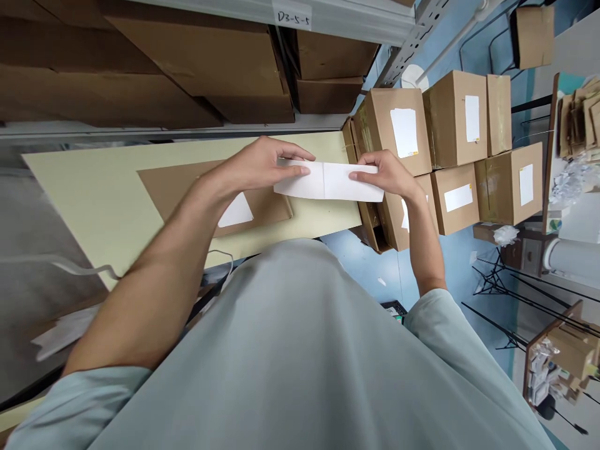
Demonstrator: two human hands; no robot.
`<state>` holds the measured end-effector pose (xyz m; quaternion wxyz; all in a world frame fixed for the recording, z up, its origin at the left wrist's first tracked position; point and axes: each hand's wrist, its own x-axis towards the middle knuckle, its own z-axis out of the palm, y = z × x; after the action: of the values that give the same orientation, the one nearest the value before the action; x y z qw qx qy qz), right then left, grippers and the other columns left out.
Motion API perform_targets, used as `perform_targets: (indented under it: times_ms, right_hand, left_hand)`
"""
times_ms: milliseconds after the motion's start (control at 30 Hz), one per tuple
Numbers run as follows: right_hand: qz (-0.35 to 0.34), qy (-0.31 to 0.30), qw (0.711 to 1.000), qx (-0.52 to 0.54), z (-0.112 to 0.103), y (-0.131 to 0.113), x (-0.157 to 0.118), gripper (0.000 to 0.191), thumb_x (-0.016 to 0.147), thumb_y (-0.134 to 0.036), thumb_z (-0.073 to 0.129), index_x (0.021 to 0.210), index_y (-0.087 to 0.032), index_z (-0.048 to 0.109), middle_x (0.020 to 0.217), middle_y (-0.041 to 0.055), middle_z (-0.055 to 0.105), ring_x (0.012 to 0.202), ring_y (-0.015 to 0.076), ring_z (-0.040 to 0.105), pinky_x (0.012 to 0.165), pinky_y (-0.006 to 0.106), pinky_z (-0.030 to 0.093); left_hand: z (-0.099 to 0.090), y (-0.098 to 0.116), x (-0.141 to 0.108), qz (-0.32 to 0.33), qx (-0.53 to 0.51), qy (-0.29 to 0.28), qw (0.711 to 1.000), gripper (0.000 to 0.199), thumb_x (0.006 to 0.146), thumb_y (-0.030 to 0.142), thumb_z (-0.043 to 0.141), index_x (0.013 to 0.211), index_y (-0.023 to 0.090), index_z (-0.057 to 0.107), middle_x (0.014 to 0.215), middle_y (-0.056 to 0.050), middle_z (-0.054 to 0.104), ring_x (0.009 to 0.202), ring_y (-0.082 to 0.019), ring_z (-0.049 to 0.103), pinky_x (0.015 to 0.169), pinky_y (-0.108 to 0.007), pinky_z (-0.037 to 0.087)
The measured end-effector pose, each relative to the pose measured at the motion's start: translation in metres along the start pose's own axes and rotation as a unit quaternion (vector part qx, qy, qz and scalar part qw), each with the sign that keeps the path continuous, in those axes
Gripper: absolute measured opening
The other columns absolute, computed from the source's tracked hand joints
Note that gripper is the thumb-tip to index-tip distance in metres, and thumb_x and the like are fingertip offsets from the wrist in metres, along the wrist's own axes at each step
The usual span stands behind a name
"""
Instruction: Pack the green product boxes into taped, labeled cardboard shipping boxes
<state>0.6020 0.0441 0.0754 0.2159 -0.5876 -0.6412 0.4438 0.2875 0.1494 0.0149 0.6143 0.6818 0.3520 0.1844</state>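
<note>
A white strip of paper (335, 181) with a line across its middle is stretched between my two hands. My left hand (262, 164) pinches its left end between thumb and fingers. At the right end, my right hand (385, 172) grips the strip the same way. Whatever is printed on the strip, if anything, does not show from here. Below and to the left, a flat piece of brown cardboard (272, 215) with a white label (235, 211) lies on the pale yellow tabletop (84, 187), partly hidden by my left forearm.
Shelving (347, 22) with large brown boxes (197, 56) runs along the far side of the table. To the right stand several stacked cartons (454, 115) with white labels. A white cable (60, 262) crosses at the left. Farther right are tables with packing material.
</note>
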Motion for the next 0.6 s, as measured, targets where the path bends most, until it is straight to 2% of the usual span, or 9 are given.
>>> perform_targets:
  times_ms: [133, 233, 300, 367, 467, 533, 600]
  right_hand:
    - [0.049, 0.053, 0.996, -0.045, -0.021, 0.011, -0.012, 0.035, 0.095, -0.044, 0.091, 0.08, -0.022, 0.069, 0.077, -0.0008, 0.064, 0.081, 0.0184, 0.057, 0.076, 0.033, 0.047]
    - [0.092, 0.128, 0.985, -0.064, -0.04, 0.013, -0.031, 0.034, 0.098, -0.045, 0.089, 0.083, -0.021, 0.07, 0.078, 0.0, 0.063, 0.082, 0.0193, 0.058, 0.076, 0.033, 0.047]
    - [0.103, 0.172, 0.978, -0.059, -0.045, 0.011, -0.042, 0.036, 0.101, -0.049, 0.086, 0.085, -0.021, 0.07, 0.079, 0.0002, 0.062, 0.081, 0.0193, 0.059, 0.073, 0.033, 0.047]
    - [0.101, 0.197, 0.974, -0.049, -0.041, 0.007, -0.049, 0.039, 0.102, -0.055, 0.084, 0.086, -0.022, 0.07, 0.079, 0.0, 0.062, 0.08, 0.0188, 0.06, 0.071, 0.032, 0.046]
    - [0.096, 0.212, 0.972, -0.039, -0.023, 0.0, -0.05, 0.044, 0.104, -0.063, 0.082, 0.089, -0.023, 0.071, 0.081, 0.0005, 0.063, 0.081, 0.019, 0.061, 0.07, 0.032, 0.046]
    - [0.099, 0.226, 0.969, -0.029, -0.008, -0.003, -0.048, 0.047, 0.104, -0.067, 0.08, 0.091, -0.023, 0.071, 0.084, 0.001, 0.065, 0.084, 0.0195, 0.062, 0.072, 0.032, 0.047]
    - [0.102, 0.243, 0.964, -0.014, 0.007, -0.003, -0.045, 0.05, 0.105, -0.071, 0.078, 0.093, -0.023, 0.072, 0.086, 0.0012, 0.066, 0.085, 0.0195, 0.062, 0.073, 0.032, 0.048]
  left_hand:
    - [-0.001, -0.01, 0.011, -0.034, 0.014, -0.006, 0.999, 0.051, 0.077, 0.068, 0.097, 0.105, 0.025, 0.092, 0.113, -0.008, 0.088, 0.119, -0.038, 0.079, 0.11, -0.048, 0.064]
    - [-0.003, -0.007, 0.02, -0.06, 0.024, 0.018, 0.998, 0.051, 0.087, 0.06, 0.093, 0.118, 0.021, 0.09, 0.123, -0.007, 0.088, 0.12, -0.032, 0.075, 0.115, -0.044, 0.059]
    - [-0.002, -0.01, 0.033, -0.065, 0.024, 0.038, 0.997, 0.05, 0.092, 0.052, 0.09, 0.128, 0.017, 0.086, 0.127, -0.006, 0.087, 0.121, -0.027, 0.071, 0.12, -0.043, 0.055]
    - [0.002, -0.02, 0.052, -0.064, 0.022, 0.043, 0.997, 0.046, 0.093, 0.044, 0.088, 0.128, 0.014, 0.084, 0.125, -0.006, 0.087, 0.121, -0.025, 0.071, 0.119, -0.043, 0.055]
    - [0.014, -0.043, 0.085, -0.053, 0.024, 0.028, 0.998, 0.031, 0.09, 0.037, 0.087, 0.114, 0.017, 0.086, 0.118, -0.008, 0.087, 0.119, -0.03, 0.076, 0.113, -0.044, 0.059]
    - [0.022, -0.054, 0.102, -0.05, 0.036, 0.024, 0.998, 0.027, 0.087, 0.034, 0.086, 0.11, 0.018, 0.087, 0.123, -0.011, 0.087, 0.123, -0.032, 0.078, 0.116, -0.046, 0.058]
    - [0.028, -0.057, 0.106, -0.052, 0.042, 0.045, 0.997, 0.031, 0.087, 0.035, 0.087, 0.113, 0.018, 0.086, 0.134, -0.012, 0.086, 0.134, -0.033, 0.075, 0.124, -0.047, 0.054]
